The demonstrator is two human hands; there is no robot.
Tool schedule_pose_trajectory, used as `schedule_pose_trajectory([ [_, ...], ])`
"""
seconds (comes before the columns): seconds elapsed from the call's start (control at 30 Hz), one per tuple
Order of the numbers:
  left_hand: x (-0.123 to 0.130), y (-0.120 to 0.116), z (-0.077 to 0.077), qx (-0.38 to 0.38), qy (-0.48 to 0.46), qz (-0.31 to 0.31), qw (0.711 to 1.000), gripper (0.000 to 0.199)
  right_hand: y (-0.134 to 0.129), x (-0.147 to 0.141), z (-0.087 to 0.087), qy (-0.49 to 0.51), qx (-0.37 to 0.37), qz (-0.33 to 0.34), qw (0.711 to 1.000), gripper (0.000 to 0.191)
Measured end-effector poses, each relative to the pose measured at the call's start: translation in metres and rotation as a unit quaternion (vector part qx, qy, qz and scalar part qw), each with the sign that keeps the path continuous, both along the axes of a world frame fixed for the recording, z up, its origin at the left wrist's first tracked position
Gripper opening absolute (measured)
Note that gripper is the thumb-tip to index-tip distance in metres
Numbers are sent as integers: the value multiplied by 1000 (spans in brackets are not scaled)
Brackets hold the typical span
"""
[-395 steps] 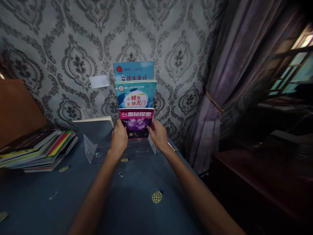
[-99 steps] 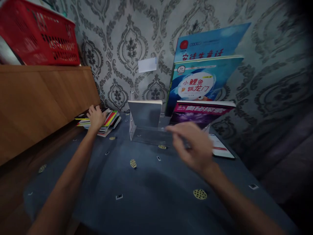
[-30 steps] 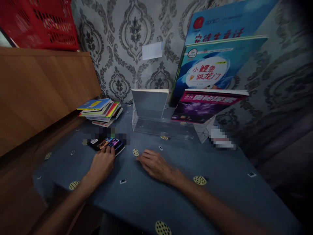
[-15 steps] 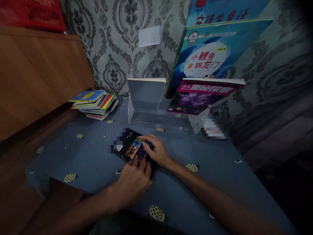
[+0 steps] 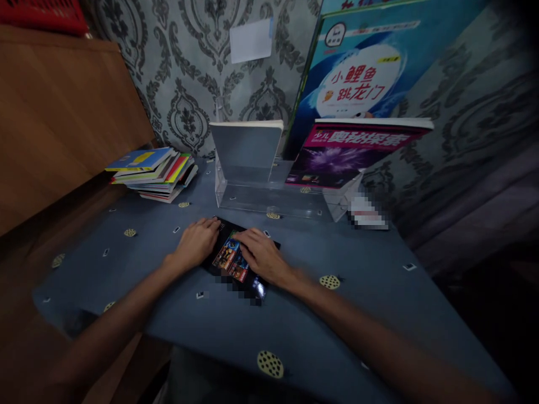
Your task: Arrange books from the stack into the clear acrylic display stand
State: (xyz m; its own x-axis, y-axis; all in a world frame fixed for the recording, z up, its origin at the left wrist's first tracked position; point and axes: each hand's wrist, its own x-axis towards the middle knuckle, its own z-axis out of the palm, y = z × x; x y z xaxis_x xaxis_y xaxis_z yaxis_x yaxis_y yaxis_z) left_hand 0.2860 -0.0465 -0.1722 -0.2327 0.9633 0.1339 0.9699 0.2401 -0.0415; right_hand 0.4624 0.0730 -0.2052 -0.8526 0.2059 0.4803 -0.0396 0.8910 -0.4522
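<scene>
A black book [image 5: 229, 257] with bright colour pictures on its cover lies flat and slanted on the cloth-covered table. My left hand [image 5: 197, 242] rests along its left edge, fingertips at the upper left corner; the thumb is hidden. Across the book's right half lies my right hand [image 5: 261, 255], fingers stretched out over the pictures. Both hands are open and touch the cover without visibly gripping it. Part of the book's lower edge is blurred out.
A clear plastic stand [image 5: 269, 205] behind the book holds a grey-backed book [image 5: 247, 150] and a purple magazine [image 5: 337, 160]. A tall blue book [image 5: 357, 73] stands behind them. To the left is a stack of books [image 5: 154, 174] beside a wooden cabinet [image 5: 67, 112].
My left hand has moved from the book's lower edge up and left to its left edge. My right hand stays on the cover. The camera view has shifted slightly.
</scene>
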Motion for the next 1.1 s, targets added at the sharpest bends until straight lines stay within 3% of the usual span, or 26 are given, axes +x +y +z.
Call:
schedule_pose_trajectory([
  [0.4, -27, 2, -16, 96, -75, -47, 991, 35, -1, 0, 4, -84, 60, 12, 995, 33],
  [0.57, -29, 1, -20, 107, -81, -48, 990, 37, 6, 8, -2, -92, 39, 14, 995, 40],
  [0.8, -31, 2, -21, 106, -93, -65, 988, 37, 5, 26, -11, -88, 20, -40, 995, 43],
  [1.1, -24, 37, -12, 27, -1, -218, 976, 34, -43, 63, 3, -112, 81, -116, 984, 41],
])
